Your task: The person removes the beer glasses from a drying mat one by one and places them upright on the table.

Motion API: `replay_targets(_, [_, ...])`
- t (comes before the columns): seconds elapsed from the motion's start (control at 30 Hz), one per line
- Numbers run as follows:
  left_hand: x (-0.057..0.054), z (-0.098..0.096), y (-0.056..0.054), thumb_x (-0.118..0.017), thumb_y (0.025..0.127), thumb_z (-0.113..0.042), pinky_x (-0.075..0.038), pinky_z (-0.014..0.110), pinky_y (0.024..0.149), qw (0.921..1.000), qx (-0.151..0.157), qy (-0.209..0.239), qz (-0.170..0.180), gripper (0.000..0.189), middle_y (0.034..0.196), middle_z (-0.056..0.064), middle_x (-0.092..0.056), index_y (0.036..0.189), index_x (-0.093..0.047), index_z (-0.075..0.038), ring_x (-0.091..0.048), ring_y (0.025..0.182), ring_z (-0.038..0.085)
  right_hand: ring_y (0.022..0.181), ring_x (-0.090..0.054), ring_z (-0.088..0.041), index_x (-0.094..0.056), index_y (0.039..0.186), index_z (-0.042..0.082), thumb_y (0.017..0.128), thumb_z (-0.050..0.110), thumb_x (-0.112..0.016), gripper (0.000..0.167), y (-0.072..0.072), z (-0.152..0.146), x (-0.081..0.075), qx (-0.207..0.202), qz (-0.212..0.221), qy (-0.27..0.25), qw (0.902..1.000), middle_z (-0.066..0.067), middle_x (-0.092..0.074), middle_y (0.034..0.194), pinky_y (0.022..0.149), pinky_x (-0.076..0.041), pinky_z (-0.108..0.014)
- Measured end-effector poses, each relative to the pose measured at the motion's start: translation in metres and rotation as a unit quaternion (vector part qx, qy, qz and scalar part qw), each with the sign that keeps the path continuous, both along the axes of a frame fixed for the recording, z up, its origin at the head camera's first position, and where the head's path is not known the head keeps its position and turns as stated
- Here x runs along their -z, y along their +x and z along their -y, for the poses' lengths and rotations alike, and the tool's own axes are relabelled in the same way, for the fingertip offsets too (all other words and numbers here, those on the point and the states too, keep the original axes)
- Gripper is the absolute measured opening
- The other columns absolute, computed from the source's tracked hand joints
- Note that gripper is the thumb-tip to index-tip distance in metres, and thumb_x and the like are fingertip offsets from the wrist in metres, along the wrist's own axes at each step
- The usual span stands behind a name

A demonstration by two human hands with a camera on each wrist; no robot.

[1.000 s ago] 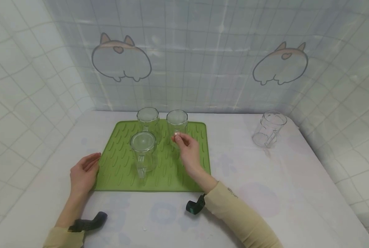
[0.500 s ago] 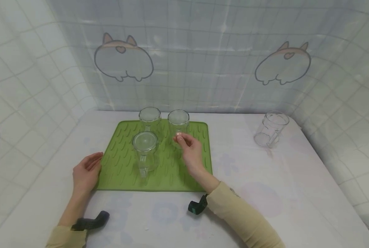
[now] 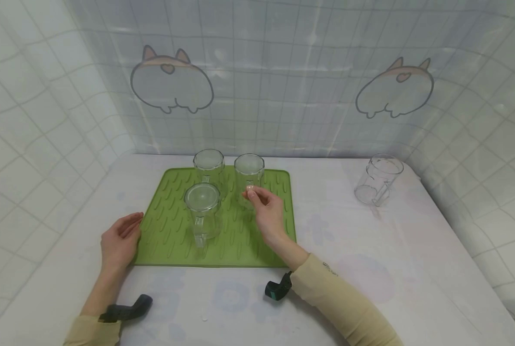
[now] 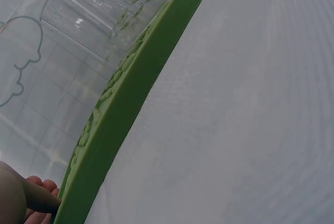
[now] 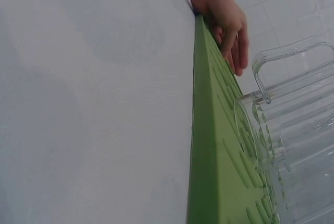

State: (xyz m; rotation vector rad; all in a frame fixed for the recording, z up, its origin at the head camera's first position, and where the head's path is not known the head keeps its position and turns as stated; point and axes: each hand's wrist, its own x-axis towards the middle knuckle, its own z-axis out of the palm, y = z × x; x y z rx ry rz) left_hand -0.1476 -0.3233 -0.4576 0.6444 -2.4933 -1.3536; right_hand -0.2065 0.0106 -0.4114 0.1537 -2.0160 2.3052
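Green mat (image 3: pixel 166 250) lies before you on the white table (image 3: pixel 222 312), and your right hand (image 3: pixel 269 214) pinches the right mug (image 3: pixel 249 168) of its far pair between thumb and fingers, low on its near side. The left mug (image 3: pixel 208 161) stands just beside that one, with the near mug (image 3: pixel 203 199) closer to you (clear glass, all), and the lone mug (image 3: pixel 380 178) well apart at the table's far right. Your left hand (image 3: pixel 119 240) touches the mat's left edge, fingers relaxed.
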Motion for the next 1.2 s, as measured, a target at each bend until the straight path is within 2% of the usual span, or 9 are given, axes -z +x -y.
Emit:
replay_targets(0.4, [0.000,0.000,-0.001,-0.050,0.101,-0.008,-0.050,0.008,0.095,1.0000,-0.002,0.003,-0.004,0.043,0.146,0.012,-0.055,0.144,-0.050,-0.007,-0.055,0.132,0.027,0.105,-0.067,-0.016,-0.070,0.116,0.007,0.098,0.018,-0.063,0.022,0.002,-0.006,-0.004,0.013,-0.007,0.015,0.9998,-0.004,-0.074,0.107,0.107,-0.051,-0.034])
replay_targets(0.9, [-0.003,-0.001,-0.001,-0.050,0.101,-0.006,-0.049,0.006,0.094,1.0000,0.003,-0.002,-0.005,0.043,0.146,0.013,-0.055,0.144,-0.050,-0.006,-0.055,0.132,0.027,0.105,-0.069,-0.018,-0.067,0.120,0.000,0.097,0.015,-0.064,0.027,0.005,-0.013,-0.008,0.021,-0.008,-0.009,0.9997,-0.008,-0.075,0.108,0.110,-0.049,-0.035])
replay_targets(1.2, [-0.001,-0.001,0.000,-0.049,0.102,-0.006,-0.050,0.008,0.096,1.0000,0.001,0.000,0.001,0.043,0.147,0.011,-0.054,0.145,-0.050,-0.007,-0.055,0.133,0.027,0.105,-0.069,-0.018,-0.070,0.116,0.003,0.097,0.016,-0.064,0.024,0.006,-0.017,-0.007,0.025,-0.011,0.000,0.9996,-0.008,-0.075,0.108,0.108,-0.050,-0.031])
